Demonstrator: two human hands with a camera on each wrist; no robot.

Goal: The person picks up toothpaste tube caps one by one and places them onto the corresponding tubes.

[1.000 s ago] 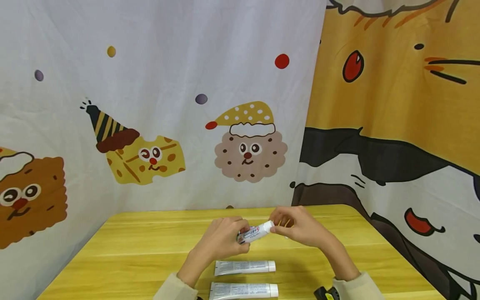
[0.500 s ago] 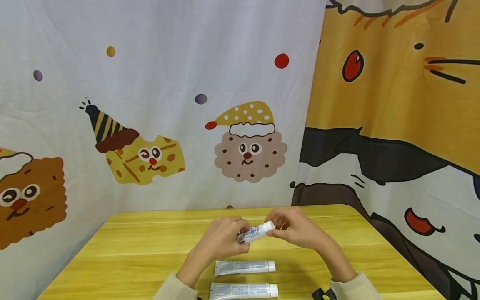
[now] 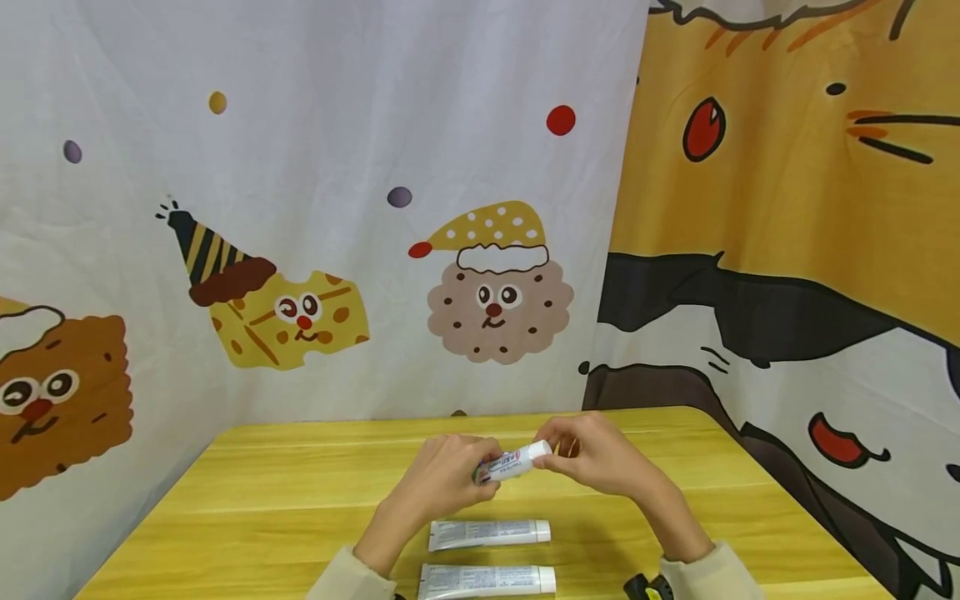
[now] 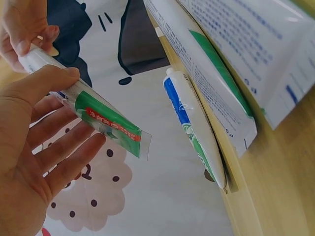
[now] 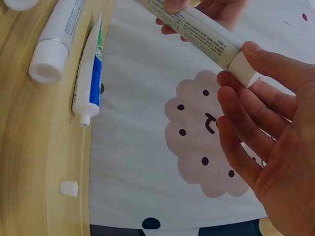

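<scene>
My left hand (image 3: 446, 475) grips a white toothpaste tube (image 4: 106, 118) around its body, above the wooden table. Green and red print shows near its flat crimped end in the left wrist view. At the other end, my right hand (image 3: 600, 454) pinches the white screw cap (image 5: 243, 70) between thumb and fingertips. The cap sits on the tube's neck. An uncapped toothpaste tube (image 5: 88, 78) with blue and green print lies on the table, its bare nozzle showing; my hands hide it in the head view. A loose white cap (image 5: 69, 188) stands beyond that nozzle.
Two capped toothpaste tubes, a farther one (image 3: 490, 534) and a nearer one (image 3: 487, 581), lie side by side in front of the hands, caps to the right. The wooden table (image 3: 247, 508) ends at a printed cloth backdrop (image 3: 337, 167).
My right fingers have shifted slightly left and then back right at the cap. The left hand keeps its grip on the tube almost still, and the tubes on the table stay put.
</scene>
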